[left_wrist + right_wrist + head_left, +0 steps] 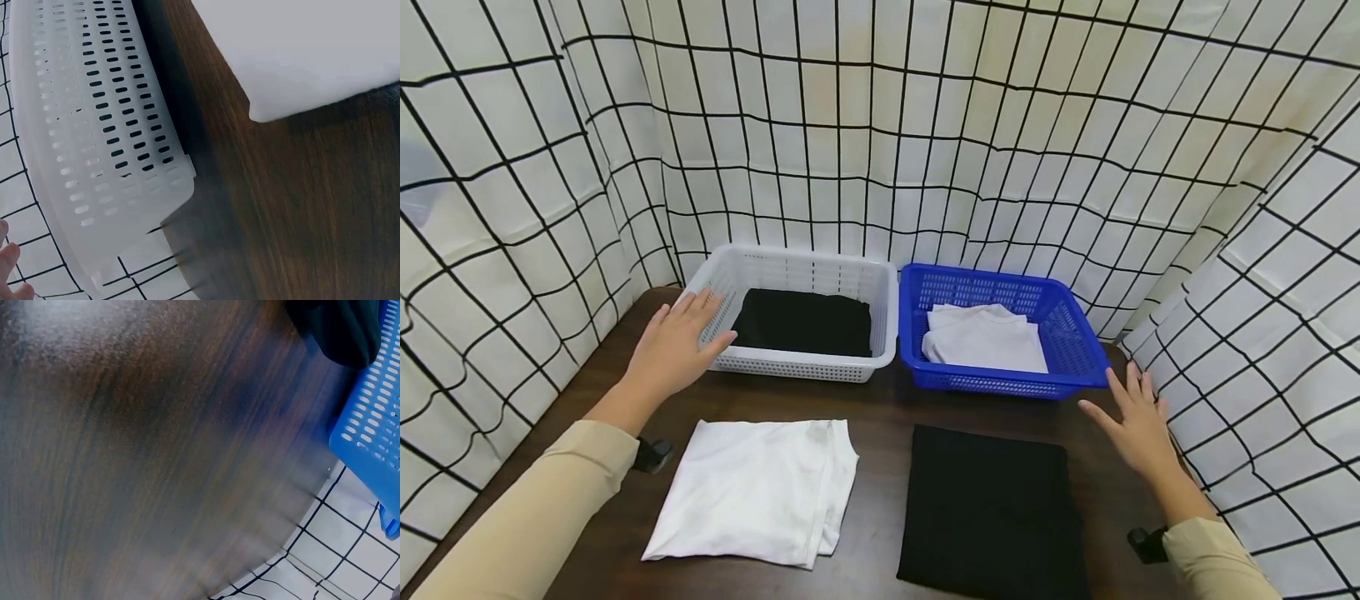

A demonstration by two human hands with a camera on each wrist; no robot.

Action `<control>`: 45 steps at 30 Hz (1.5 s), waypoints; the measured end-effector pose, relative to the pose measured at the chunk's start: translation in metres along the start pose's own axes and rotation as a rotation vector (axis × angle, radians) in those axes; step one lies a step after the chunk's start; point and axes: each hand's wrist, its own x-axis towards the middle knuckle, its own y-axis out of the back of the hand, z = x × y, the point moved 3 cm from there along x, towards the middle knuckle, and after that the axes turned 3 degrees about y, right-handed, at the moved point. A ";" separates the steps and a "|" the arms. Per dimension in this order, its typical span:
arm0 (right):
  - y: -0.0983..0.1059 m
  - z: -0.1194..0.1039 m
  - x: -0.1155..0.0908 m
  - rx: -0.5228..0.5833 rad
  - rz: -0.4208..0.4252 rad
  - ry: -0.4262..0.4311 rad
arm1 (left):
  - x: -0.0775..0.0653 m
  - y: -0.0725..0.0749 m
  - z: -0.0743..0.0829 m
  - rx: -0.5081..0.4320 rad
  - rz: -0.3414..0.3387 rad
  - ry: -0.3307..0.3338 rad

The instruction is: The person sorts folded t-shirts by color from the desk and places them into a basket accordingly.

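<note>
White basket, beside left grip, black cloth inside

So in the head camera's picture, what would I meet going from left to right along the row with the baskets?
Left hand → white basket → blue basket → right hand.

Wht bskt, blu bskt, blk-grid curtain.
</note>
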 end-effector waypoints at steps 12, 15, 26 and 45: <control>-0.007 -0.011 0.000 0.041 -0.017 0.032 | 0.000 -0.010 0.011 -0.060 -0.045 -0.012; -0.010 -0.014 0.001 0.050 -0.022 0.036 | 0.001 -0.011 0.014 -0.055 -0.053 -0.017; -0.014 -0.018 -0.001 0.045 -0.033 0.039 | 0.000 -0.013 0.025 -0.057 -0.036 -0.030; -0.021 -0.034 -0.005 0.057 -0.045 0.096 | -0.004 -0.022 0.042 -0.053 -0.027 -0.051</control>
